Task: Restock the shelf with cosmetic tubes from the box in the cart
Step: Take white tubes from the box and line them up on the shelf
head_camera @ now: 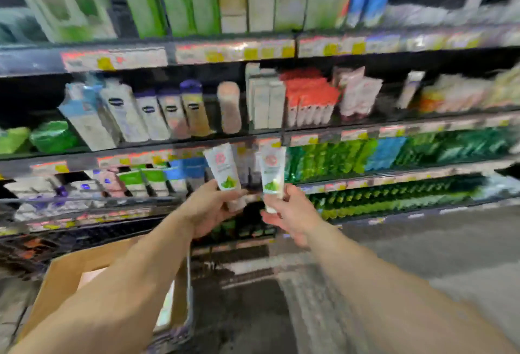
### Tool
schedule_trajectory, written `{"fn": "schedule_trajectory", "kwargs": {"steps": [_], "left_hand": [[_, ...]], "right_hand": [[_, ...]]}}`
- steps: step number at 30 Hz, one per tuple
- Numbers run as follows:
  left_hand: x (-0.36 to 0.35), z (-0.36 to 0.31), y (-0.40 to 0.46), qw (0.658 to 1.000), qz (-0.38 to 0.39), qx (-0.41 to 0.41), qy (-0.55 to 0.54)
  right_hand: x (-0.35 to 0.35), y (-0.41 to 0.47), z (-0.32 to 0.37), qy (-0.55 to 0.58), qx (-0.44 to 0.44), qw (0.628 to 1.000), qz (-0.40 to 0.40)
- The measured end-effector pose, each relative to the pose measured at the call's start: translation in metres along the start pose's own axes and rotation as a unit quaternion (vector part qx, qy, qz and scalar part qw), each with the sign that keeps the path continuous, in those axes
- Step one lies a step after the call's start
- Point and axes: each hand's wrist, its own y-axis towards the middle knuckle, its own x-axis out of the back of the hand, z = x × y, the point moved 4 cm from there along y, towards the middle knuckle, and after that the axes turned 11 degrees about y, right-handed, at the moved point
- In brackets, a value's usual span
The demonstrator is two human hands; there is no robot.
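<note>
Blurred shop aisle, grey floor | cardboard box (64, 277) low at left in the cart (180, 325) | left hand (209, 208) grasps one white cosmetic tube (225, 172) — right hand (292, 213) grasps a second tube (272, 173), both upright, near each other | beyond, shelf (323, 139) front edge with price tags, stocked rows behind.

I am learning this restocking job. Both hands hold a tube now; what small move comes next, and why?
Probably carry both tubes forward to the shelf ahead. The left hand and right hand each grip a white tube upright, short of the shelves, so neither is placed yet.
</note>
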Motion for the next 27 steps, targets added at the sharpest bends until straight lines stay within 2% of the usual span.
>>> {"fn": "schedule_trajectory", "kwargs": {"steps": [3,7,11,16,21,27], "left_hand": [[-0.122,-0.047,0.003,0.997,0.062,-0.037,-0.018],[-0.274,-0.114,0.007,0.979,0.162,-0.118,0.047],[-0.384,-0.179,0.013,0.960,0.196,-0.191,0.063],[-0.463,-0.233,0.052,0.931,0.225,-0.267,0.107],[-0.504,-0.290,0.126,0.910,0.209,-0.311,0.178],[-0.561,-0.393,0.233,0.907,0.131,-0.347,0.199]], "right_hand": [[0.113,-0.054,0.064,-0.041,0.067,0.995,-0.055],[0.245,-0.128,0.151,-0.083,0.159,0.971,-0.156],[0.339,-0.169,0.211,-0.089,0.215,0.947,-0.221],[0.412,-0.158,0.267,-0.067,0.258,0.935,-0.233],[0.471,-0.099,0.341,-0.062,0.308,0.920,-0.233],[0.548,-0.029,0.443,-0.055,0.328,0.910,-0.248]]}}
